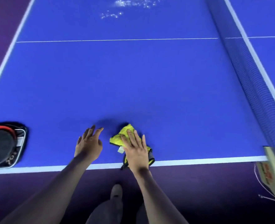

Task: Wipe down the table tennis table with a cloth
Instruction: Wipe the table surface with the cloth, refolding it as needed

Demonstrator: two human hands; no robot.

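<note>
I am pressing my right hand (pixel 136 152), fingers flat, on the yellow cloth (pixel 117 139) at lower centre; my left hand (pixel 88 145) is hovering open beside it, and unwiped tabletop (pixel 133 75) is stretching toward the top of the frame.

red print on the net clamp (pixel 270 168) and bat case (pixel 7 146) lettering are unreadable.

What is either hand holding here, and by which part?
Nothing is gripped. The right hand lies flat, fingers straight, pressing the middle of the yellow cloth onto the table. The left hand is open, touching nothing visible.
</note>
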